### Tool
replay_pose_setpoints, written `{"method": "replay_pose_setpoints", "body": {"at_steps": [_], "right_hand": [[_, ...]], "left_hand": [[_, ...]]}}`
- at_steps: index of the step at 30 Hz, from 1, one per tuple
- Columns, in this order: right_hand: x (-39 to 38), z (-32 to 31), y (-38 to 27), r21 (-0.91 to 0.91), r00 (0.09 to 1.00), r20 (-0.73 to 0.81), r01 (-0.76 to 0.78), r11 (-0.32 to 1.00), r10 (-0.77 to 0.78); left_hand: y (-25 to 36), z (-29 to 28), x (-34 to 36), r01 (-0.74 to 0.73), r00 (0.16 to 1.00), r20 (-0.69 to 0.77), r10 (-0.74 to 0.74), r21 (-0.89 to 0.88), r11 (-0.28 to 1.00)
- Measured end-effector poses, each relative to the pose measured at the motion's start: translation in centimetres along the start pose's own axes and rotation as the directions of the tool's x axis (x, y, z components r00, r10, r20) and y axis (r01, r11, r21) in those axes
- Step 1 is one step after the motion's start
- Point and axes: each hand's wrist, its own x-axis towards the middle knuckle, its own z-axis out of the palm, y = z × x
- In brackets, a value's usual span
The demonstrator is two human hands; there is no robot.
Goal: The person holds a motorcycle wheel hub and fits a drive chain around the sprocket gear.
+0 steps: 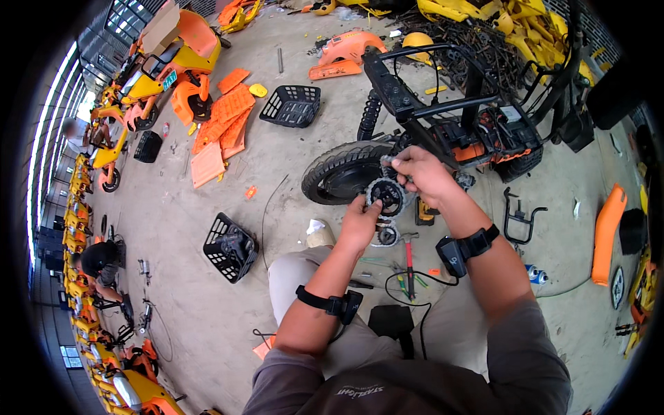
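Two bare hands grasp a chain-like, ring-shaped metal part [385, 199] in front of the stripped scooter frame [443, 107], close to its black rear wheel [339, 176]. The left hand [360, 225] pinches the lower left edge of the larger ring with its thumb on top, and the right hand [422, 176] closes finger and thumb on the links at the upper end. It looks like a chain around a sprocket, though at this size, with the fingers covering part of it, I cannot be sure. A smaller ring [386, 236] sits just below the larger one; whether the two are joined is hard to tell.

The likeliest trouble is a slip: both holds are fingertip pinches, so greasy links or an uneven pull could let the part swing or drop to the concrete floor [297, 221]. Fingers could also get nipped between teeth and links if the chain is drawn tight while a thumb rests there. Below, the red-handled hammer [409, 266] lies beside the looped black cable [429, 304] coming from the right wrist's strapped device [453, 256]; a wide reach of that arm might snag the loop on the tools
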Motion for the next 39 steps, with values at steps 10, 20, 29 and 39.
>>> {"method": "replay_pose_setpoints", "body": {"at_steps": [10,20,29,39], "right_hand": [[-1.1,0.0,0.0,-0.076,0.971,0.235,0.072,0.995,-0.052],[-1.9,0.4,-0.3,-0.23,0.957,0.279,0.141,0.963,-0.074],[-2.5,1.2,0.1,-0.269,0.966,0.255,0.111,0.957,-0.041],[-3.7,2.3,0.8,-0.653,0.825,0.199,0.514,0.556,-0.529]], "left_hand": [[0.7,0.5,-0.6,-0.026,0.999,-0.022,0.025,-0.043,0.999],[2.9,1.1,-1.6,-0.035,0.996,-0.092,0.004,-0.338,0.94],[2.7,0.2,-1.3,-0.109,0.989,-0.137,0.05,-0.459,0.882],[3.3,-0.6,-1.5,-0.142,0.978,-0.206,0.032,-0.545,0.826]]}}
